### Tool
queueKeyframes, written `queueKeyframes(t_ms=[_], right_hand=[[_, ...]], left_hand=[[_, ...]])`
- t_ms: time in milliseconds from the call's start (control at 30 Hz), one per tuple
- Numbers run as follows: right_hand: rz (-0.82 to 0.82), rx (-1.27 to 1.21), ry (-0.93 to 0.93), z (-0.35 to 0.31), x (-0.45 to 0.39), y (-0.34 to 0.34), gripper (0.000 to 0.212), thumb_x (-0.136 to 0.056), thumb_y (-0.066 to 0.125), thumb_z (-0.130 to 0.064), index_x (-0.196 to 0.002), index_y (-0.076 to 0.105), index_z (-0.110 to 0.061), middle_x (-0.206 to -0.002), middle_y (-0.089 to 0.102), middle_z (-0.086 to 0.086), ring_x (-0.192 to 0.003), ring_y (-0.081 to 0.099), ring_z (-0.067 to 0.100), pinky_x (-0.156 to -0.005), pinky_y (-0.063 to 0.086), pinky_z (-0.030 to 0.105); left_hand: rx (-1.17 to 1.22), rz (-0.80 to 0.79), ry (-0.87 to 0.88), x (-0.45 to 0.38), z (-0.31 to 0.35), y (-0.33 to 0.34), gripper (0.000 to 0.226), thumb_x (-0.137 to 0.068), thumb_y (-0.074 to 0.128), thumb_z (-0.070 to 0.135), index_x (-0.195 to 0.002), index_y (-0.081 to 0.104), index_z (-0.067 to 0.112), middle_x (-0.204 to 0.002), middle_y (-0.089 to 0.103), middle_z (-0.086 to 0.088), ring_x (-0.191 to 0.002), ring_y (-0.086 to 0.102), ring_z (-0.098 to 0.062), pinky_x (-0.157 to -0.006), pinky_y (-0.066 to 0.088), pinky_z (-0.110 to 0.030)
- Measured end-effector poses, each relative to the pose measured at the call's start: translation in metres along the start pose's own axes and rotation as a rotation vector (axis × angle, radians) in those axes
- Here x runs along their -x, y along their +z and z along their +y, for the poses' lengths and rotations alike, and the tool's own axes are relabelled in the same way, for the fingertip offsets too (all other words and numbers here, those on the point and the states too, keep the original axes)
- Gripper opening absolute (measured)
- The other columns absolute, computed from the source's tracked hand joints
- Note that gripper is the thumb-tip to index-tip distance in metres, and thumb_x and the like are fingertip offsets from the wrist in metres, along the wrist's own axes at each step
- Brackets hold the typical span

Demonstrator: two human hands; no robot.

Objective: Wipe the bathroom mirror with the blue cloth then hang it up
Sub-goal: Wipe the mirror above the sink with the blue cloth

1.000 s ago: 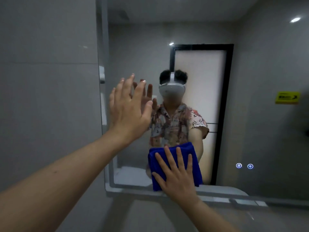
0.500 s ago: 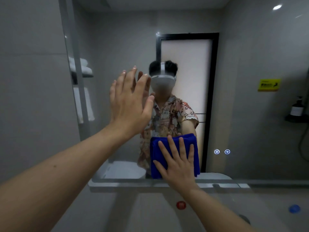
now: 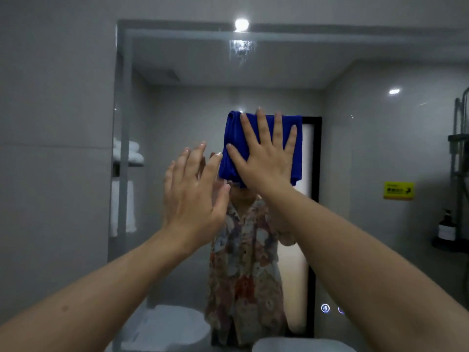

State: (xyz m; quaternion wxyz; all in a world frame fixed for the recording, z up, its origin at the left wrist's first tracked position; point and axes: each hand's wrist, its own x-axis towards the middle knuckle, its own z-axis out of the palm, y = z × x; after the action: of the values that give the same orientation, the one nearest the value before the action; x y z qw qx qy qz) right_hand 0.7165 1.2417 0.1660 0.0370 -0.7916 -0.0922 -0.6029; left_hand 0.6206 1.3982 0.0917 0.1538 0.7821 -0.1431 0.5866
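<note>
The folded blue cloth (image 3: 234,146) lies flat against the bathroom mirror (image 3: 355,148), about mid-height in the glass. My right hand (image 3: 266,153) presses on it with fingers spread and straight. Just left and a little lower, my left hand (image 3: 195,194) is raised with straight fingers, its palm facing the glass; whether it touches the mirror is unclear. The mirror's left edge (image 3: 119,123) and top edge are in view. The cloth hides the head of the reflected person.
Grey tiled wall (image 3: 50,148) runs left of the mirror. Touch icons (image 3: 325,308) glow low on the glass. Reflected in it are white towels on a rack (image 3: 127,153), a door, a yellow sign (image 3: 398,190), a dark bottle (image 3: 447,227) and a toilet.
My right hand has slid the blue cloth up the mirror from its bottom edge to mid-height. The camera has tilted upward. My left hand stays raised in about the same place.
</note>
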Motion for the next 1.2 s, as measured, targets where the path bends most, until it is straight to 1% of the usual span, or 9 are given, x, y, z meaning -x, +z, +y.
queueKeyframes(t_ms=[100,200,367,533,700,800,933,1100,1200], right_hand=[[0.009,0.026,-0.006,0.005,-0.060,-0.018,0.079,-0.096,0.013,-0.077,-0.165,0.002,-0.040,-0.175,-0.003,-0.001,-0.160,-0.010,0.033,-0.123,-0.012,0.062],[0.010,0.032,-0.007,0.012,-0.102,-0.035,0.079,-0.096,0.012,-0.078,-0.165,0.001,-0.040,-0.175,-0.004,-0.001,-0.160,-0.011,0.033,-0.124,-0.011,0.063],[0.009,0.049,-0.018,0.018,-0.129,-0.047,0.079,-0.097,0.013,-0.078,-0.165,0.001,-0.039,-0.175,-0.005,-0.001,-0.160,-0.011,0.033,-0.124,-0.009,0.063],[0.029,0.045,-0.075,0.031,-0.128,-0.044,0.079,-0.097,0.012,-0.077,-0.165,0.002,-0.038,-0.175,-0.002,0.000,-0.160,-0.010,0.033,-0.124,-0.010,0.062],[0.067,0.039,-0.093,0.067,-0.117,-0.044,0.080,-0.096,0.011,-0.077,-0.165,0.006,-0.038,-0.175,0.004,0.000,-0.160,-0.006,0.033,-0.125,-0.009,0.061],[0.073,0.045,-0.090,0.097,-0.107,-0.048,0.079,-0.096,0.011,-0.077,-0.165,0.006,-0.039,-0.175,0.003,-0.001,-0.160,-0.006,0.033,-0.125,-0.011,0.060],[0.070,0.043,-0.092,0.141,-0.093,-0.054,0.078,-0.097,0.012,-0.076,-0.165,0.005,-0.038,-0.175,0.003,-0.001,-0.160,-0.007,0.032,-0.125,-0.012,0.059],[0.066,0.053,-0.091,0.205,-0.074,-0.064,0.079,-0.096,0.011,-0.078,-0.165,0.005,-0.039,-0.175,0.002,-0.003,-0.160,-0.007,0.031,-0.125,-0.011,0.059],[0.060,0.061,-0.089,0.251,-0.066,-0.073,0.079,-0.096,0.011,-0.078,-0.165,0.004,-0.040,-0.175,0.001,-0.003,-0.160,-0.007,0.030,-0.125,-0.013,0.058]], left_hand=[[-0.012,-0.017,-0.007,-0.002,-0.004,0.003,0.060,-0.093,0.043,0.047,-0.149,0.040,0.025,-0.163,0.025,-0.004,-0.151,0.016,-0.027,-0.121,0.013,-0.052],[-0.018,-0.024,-0.001,-0.005,-0.005,0.006,0.061,-0.093,0.043,0.048,-0.150,0.041,0.025,-0.164,0.025,-0.004,-0.151,0.017,-0.027,-0.121,0.015,-0.054],[-0.037,0.017,-0.001,-0.019,0.001,0.008,0.061,-0.091,0.044,0.047,-0.148,0.044,0.024,-0.162,0.028,-0.006,-0.151,0.020,-0.030,-0.121,0.017,-0.056],[-0.050,0.032,0.017,-0.023,0.020,0.014,0.060,-0.092,0.042,0.047,-0.146,0.044,0.023,-0.162,0.029,-0.007,-0.150,0.021,-0.030,-0.121,0.018,-0.056],[-0.072,0.012,0.045,-0.016,0.049,0.036,0.063,-0.092,0.036,0.051,-0.148,0.044,0.022,-0.162,0.029,-0.005,-0.151,0.021,-0.028,-0.121,0.019,-0.056],[-0.067,0.004,0.046,-0.017,0.077,0.054,0.063,-0.093,0.036,0.052,-0.150,0.041,0.025,-0.163,0.027,-0.004,-0.151,0.019,-0.027,-0.122,0.017,-0.054],[-0.070,0.014,0.090,-0.022,0.126,0.077,0.060,-0.094,0.040,0.051,-0.149,0.037,0.026,-0.162,0.028,-0.004,-0.150,0.019,-0.027,-0.120,0.013,-0.050],[-0.072,0.027,0.119,-0.029,0.191,0.099,0.060,-0.093,0.042,0.048,-0.148,0.038,0.025,-0.161,0.030,-0.006,-0.150,0.023,-0.029,-0.120,0.015,-0.051],[-0.080,0.029,0.143,-0.031,0.227,0.110,0.059,-0.093,0.041,0.047,-0.147,0.040,0.022,-0.160,0.032,-0.009,-0.148,0.026,-0.031,-0.120,0.020,-0.053]])
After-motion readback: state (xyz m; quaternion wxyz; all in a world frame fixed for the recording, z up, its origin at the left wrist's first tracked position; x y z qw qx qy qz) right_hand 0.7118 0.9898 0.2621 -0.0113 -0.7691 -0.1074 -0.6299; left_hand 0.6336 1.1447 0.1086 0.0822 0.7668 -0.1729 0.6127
